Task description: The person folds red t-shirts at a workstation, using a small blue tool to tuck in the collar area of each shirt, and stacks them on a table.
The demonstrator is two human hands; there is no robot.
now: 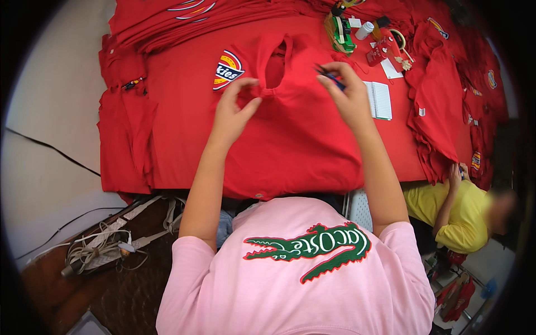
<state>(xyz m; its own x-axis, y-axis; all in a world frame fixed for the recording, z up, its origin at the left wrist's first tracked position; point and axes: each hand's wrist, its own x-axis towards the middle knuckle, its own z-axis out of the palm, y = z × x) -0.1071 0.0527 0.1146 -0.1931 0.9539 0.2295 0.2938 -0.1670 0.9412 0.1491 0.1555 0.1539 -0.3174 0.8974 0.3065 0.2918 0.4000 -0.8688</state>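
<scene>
Head view: red shirt at the table's near edge, thread snips beside its neckline

Head view. The red shirt (296,139) lies spread on the red-covered table (181,134), its lower part reaching the near edge and its neckline (276,64) toward the far edge. A yellow, white and navy badge (228,70) shows left of the neckline. The left hand (239,103) is partly open beside the collar, thumb and forefinger apart; whether a fingertip touches the cloth cannot be told. The right hand (347,92) is curled around small dark blue thread snips (330,77), their tips directed left, toward the neckline.

Toward the right edge lie an open notebook (379,100) and further red garments (432,106); near the far edge stand a green tape dispenser (341,36) and a white bottle (364,30). A co-worker in yellow (455,215) sits beyond the near right corner.

Probable hazards: the snips could nick the collar if the tips met slack, folded cloth, or a left fingertip if the hands closed together; the shirt could slide off the near edge if its lower part were dragged.
</scene>
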